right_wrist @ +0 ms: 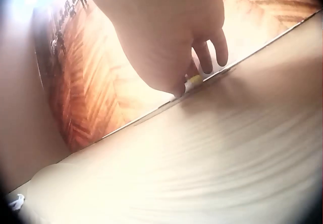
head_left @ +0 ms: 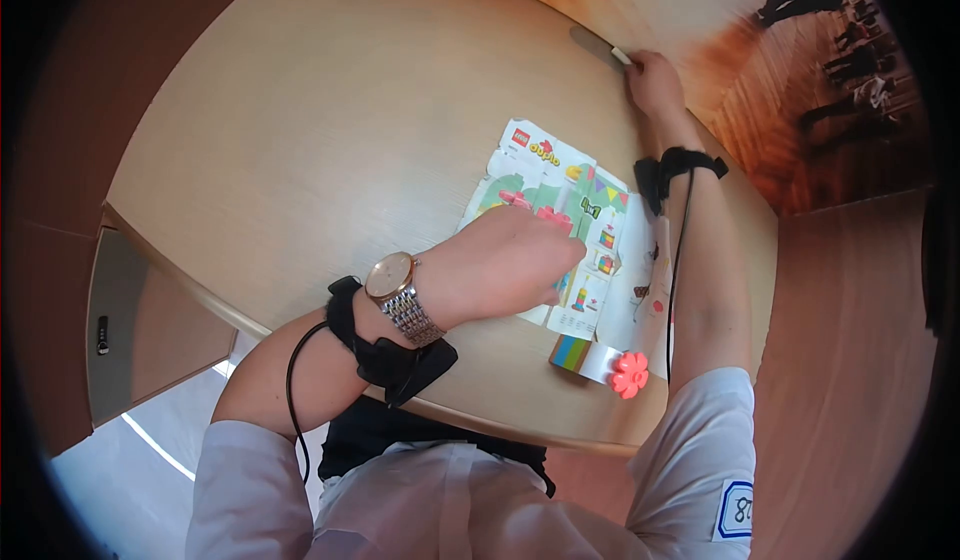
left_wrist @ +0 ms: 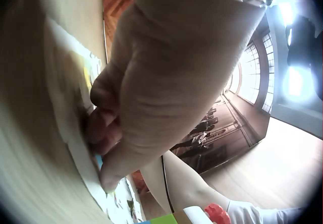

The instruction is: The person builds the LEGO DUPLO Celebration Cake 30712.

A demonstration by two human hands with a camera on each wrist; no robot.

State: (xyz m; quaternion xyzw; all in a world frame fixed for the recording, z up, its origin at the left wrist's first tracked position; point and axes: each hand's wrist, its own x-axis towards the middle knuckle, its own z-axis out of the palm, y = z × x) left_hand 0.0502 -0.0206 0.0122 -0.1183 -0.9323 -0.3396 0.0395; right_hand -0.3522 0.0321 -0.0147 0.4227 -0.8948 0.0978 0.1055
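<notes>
The left hand [head_left: 500,265], wearing a watch [head_left: 390,275], is over a printed LEGO Duplo leaflet [head_left: 530,165] and hides part of it. Its fingers [left_wrist: 106,128] look curled close to the paper in the left wrist view, with no held object showing. At the table's far right edge, the right hand [head_left: 658,85] pinches a small pale piece [head_left: 621,55]. That piece shows yellowish [right_wrist: 194,80] between thumb and fingers in the right wrist view, where two other fingers of the hand [right_wrist: 166,37] hang apart from it.
Near the table's front edge lies a striped block [head_left: 570,352], with a red flower piece [head_left: 629,375] at its right end. Another printed sheet [head_left: 640,285] lies right of the leaflet, beside the right forearm. A wood-patterned panel [head_left: 730,90] borders the table's far right side.
</notes>
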